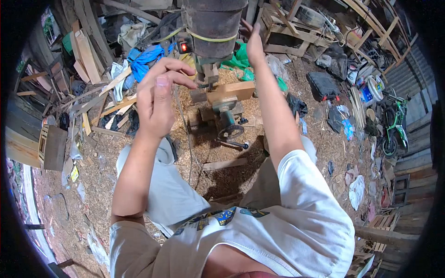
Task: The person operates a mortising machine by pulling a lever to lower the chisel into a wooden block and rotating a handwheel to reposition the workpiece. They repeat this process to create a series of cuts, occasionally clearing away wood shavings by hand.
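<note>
A dark motor housing (214,28) with a yellow band and a glowing red switch (184,47) stands at top centre. Below its tool head (208,72), a wooden block (234,91) sits at a green vise (226,113) with a handwheel (231,133). My left hand (162,92) is raised left of the tool head, fingers curved and apart, with nothing visible in it. Beside the housing's right side is my right hand (253,41), its fingers apart; whether it touches the housing is unclear.
Wood shavings cover the ground (306,185). Loose boards (88,53) and a blue bag (146,62) lie at left. A wooden frame (285,41), a black case (323,85) and a green bike (395,125) are at right. A cable (185,125) hangs near the vise.
</note>
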Demonstrator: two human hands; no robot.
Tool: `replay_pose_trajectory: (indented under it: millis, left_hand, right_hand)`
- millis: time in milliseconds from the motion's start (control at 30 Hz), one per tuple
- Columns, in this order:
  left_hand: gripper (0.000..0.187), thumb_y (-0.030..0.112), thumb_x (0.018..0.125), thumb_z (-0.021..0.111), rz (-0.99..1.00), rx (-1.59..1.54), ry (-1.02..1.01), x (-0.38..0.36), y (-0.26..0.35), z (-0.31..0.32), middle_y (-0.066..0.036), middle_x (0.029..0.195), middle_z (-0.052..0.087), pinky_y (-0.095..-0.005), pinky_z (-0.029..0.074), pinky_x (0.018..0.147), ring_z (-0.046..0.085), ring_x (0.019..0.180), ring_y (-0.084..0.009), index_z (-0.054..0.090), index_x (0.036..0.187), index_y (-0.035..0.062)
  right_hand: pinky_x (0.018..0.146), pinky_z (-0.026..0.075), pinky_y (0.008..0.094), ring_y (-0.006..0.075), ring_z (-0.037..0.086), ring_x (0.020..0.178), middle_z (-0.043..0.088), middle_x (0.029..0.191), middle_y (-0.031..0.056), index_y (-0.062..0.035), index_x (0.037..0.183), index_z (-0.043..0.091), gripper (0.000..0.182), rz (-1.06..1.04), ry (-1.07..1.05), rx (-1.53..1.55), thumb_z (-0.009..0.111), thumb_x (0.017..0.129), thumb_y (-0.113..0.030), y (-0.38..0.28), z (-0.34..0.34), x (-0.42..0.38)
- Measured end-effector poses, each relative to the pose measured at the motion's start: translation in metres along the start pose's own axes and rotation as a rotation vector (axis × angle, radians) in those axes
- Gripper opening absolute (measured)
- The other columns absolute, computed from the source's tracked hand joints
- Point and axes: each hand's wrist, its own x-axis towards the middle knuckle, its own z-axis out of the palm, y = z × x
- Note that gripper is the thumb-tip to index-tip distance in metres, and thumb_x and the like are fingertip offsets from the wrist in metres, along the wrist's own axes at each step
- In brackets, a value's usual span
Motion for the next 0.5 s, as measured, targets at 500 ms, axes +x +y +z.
replay_pose_trajectory:
  millis: [500]
  left_hand:
    - [0.016, 0.018, 0.093, 0.077, -0.072, 0.271, -0.834, -0.027, 0.016, -0.007, -0.010, 0.106, 0.073, -0.0437, 0.053, 0.085, 0.070, 0.097, -0.0295, 0.074, 0.101, 0.0046]
  right_hand:
    - [0.110, 0.043, 0.0583, 0.0494, 0.056, 0.124, 0.059, 0.134, 0.0286, 0.0005, 0.141, 0.058, 0.043, 0.346, 0.173, -0.988, 0.057, 0.101, -0.017, 0.251, -0.057, -0.358]
